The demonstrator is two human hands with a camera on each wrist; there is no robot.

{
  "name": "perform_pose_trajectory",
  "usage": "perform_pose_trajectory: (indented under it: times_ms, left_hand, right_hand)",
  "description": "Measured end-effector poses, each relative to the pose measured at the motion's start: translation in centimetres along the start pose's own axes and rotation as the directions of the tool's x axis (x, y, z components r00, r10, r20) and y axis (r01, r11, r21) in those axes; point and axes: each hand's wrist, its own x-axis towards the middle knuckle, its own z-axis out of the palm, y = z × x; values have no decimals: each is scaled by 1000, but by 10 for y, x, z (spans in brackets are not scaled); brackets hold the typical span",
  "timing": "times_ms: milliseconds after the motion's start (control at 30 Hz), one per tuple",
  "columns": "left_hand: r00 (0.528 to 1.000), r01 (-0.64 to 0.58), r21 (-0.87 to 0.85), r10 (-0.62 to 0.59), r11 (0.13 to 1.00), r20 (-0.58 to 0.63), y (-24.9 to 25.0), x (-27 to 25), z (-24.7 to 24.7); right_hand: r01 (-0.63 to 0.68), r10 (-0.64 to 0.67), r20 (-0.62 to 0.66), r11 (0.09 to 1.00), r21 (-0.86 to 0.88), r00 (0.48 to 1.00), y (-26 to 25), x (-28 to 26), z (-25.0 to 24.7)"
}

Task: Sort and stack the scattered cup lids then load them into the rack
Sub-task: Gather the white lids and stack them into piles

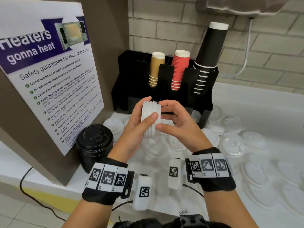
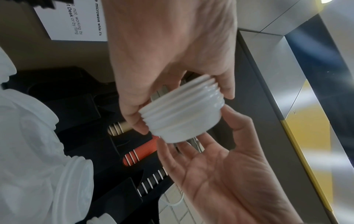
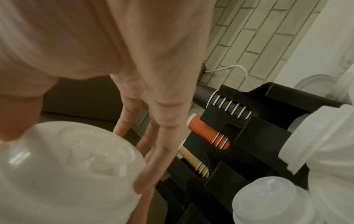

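Holding a short stack of white lids (image 1: 150, 118) on edge before the black rack (image 1: 164, 83), the person's left hand (image 1: 139, 122) curls thumb and fingers round it while the right hand (image 1: 177, 119), fingers loosely spread, steadies its end. Black lids (image 1: 95, 142) already stand stacked; many loose lids (image 1: 233, 143) still litter the counter (image 1: 263, 102).

From the left wrist, that grip is plain.

From the right wrist, the rack's lower slots appear unfilled, so loading seems barely begun.
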Motion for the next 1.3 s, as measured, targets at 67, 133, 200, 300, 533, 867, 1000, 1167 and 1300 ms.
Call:
perform_pose_trajectory:
  times_ms: [67,133,200,300,533,867,1000,1167,1300]
  left_hand:
    - [1000,4,-10,-4,1000,-12,0,-1,1]
    - [999,-5,-14,5,1000,-39,0,-1,1]
    - [996,-36,-30,34,999,-84,2,0,-2]
    - [989,-78,-48,71,996,-133,5,3,-10]
    - [990,-90,-21,87,996,-112,8,3,-15]
    - [988,-102,-29,98,994,-118,9,5,-20]
    - [989,-107,-36,103,994,-107,9,7,-18]
    - [991,-98,-54,92,994,-98,9,10,-16]
    - [990,-86,-55,79,995,-118,10,11,-18]
  right_hand:
    - [13,-13,8,1000,-6,1000,1,0,2]
    - [-25,25,4,999,35,1000,2,1,1]
    - [-101,102,-18,995,23,995,2,4,-5]
    - [-166,274,126,827,-536,953,9,13,-17]
    - [22,725,263,324,-946,637,35,9,1]
    - [91,638,285,319,-943,715,48,6,7]
    - [109,605,276,298,-948,747,54,1,18]
    - [105,623,311,344,-933,718,54,6,20]
    - [-36,619,280,448,-893,734,36,16,-8]
